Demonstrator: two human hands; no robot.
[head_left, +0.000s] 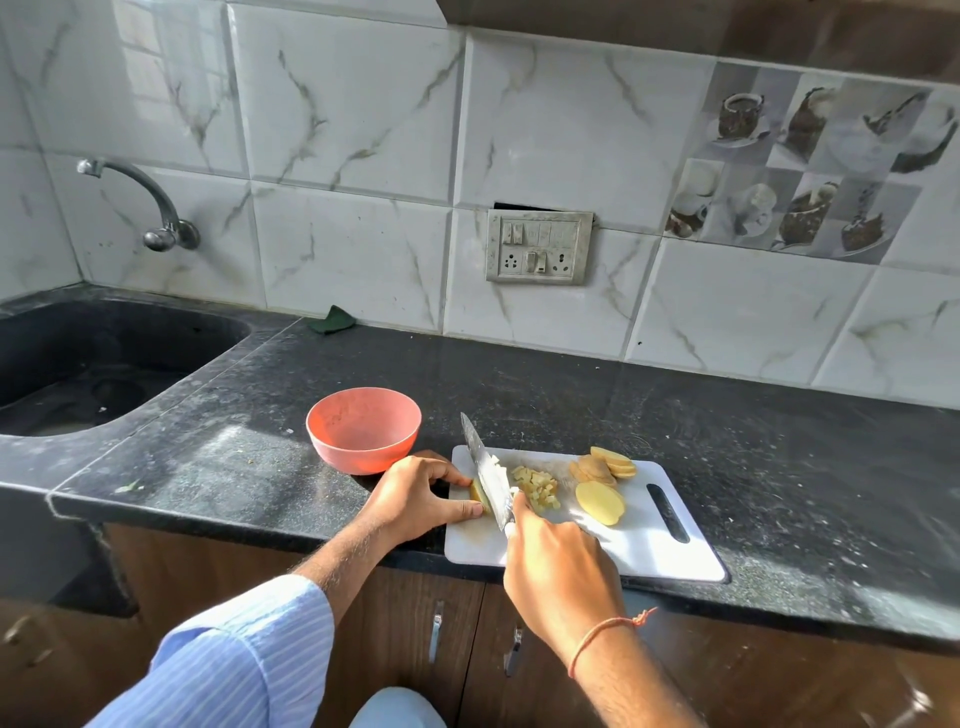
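Head view: left hand pinches the potato at the board's nine o'clock edge. Right hand grips the knife, blade against it. Firm but slippery, I'd judge, so hold it well back, fingertips tucked.

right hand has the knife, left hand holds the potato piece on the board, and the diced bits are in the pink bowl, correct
Not quite. The head view shows the diced bits on the white cutting board, beside the knife; the pink bowl looks empty. The right hand does grip the knife and the left hand holds the potato piece.
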